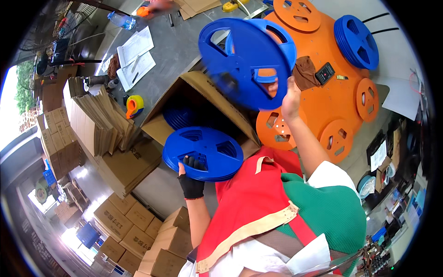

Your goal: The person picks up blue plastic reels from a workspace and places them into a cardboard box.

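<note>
My left hand (pixel 190 184), in a black fingerless glove, grips a stack of several blue plastic reels (pixel 203 148) by its near edge, fingers in a cut-out. The stack lies flat in front of an open cardboard box (pixel 213 90). More blue reels (pixel 180 118) are inside that box, partly in shadow. Higher up, my bare right hand (pixel 290 99) holds a single blue reel (pixel 237 62), tilted and blurred by motion. It covers part of another, lighter blue reel (pixel 285 38) over the orange round table.
The orange round table (pixel 323 104) carries orange discs (pixel 337 141), a blue reel stack (pixel 356 41), a brown cloth (pixel 304 73) and a black control box (pixel 325 73). Papers (pixel 136 57), a tape dispenser (pixel 134 106) and a bottle (pixel 122 21) are left, near folded cartons (pixel 94 122).
</note>
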Available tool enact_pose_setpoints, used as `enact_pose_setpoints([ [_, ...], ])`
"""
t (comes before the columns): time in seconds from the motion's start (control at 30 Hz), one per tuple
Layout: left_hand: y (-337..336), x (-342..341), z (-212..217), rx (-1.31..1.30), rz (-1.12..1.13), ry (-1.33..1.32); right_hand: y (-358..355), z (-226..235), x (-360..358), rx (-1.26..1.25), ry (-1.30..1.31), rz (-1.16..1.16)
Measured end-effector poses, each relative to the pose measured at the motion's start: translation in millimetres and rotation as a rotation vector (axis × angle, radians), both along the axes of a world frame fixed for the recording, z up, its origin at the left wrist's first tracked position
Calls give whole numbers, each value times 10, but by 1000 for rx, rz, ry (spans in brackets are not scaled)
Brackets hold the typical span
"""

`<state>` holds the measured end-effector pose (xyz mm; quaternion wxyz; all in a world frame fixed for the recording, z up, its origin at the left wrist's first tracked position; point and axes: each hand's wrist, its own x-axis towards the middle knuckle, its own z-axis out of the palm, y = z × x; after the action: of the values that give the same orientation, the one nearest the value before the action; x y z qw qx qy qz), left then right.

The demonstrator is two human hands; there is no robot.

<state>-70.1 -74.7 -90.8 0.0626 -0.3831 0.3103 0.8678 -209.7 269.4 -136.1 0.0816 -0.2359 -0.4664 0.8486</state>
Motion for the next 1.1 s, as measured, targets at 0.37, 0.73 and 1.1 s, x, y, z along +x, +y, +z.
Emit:
enact_pose_setpoints([
  [0.37,216,-253,115,-37,-111,-18,-401,-496,525,-748,-689,271],
  [0.73,89,110,45,-82,-8,-20,200,-1491,-473,1577,-447,671],
  [1.1,-93,226,185,42,87,-31,139,-844,-389,1622,383,380],
])
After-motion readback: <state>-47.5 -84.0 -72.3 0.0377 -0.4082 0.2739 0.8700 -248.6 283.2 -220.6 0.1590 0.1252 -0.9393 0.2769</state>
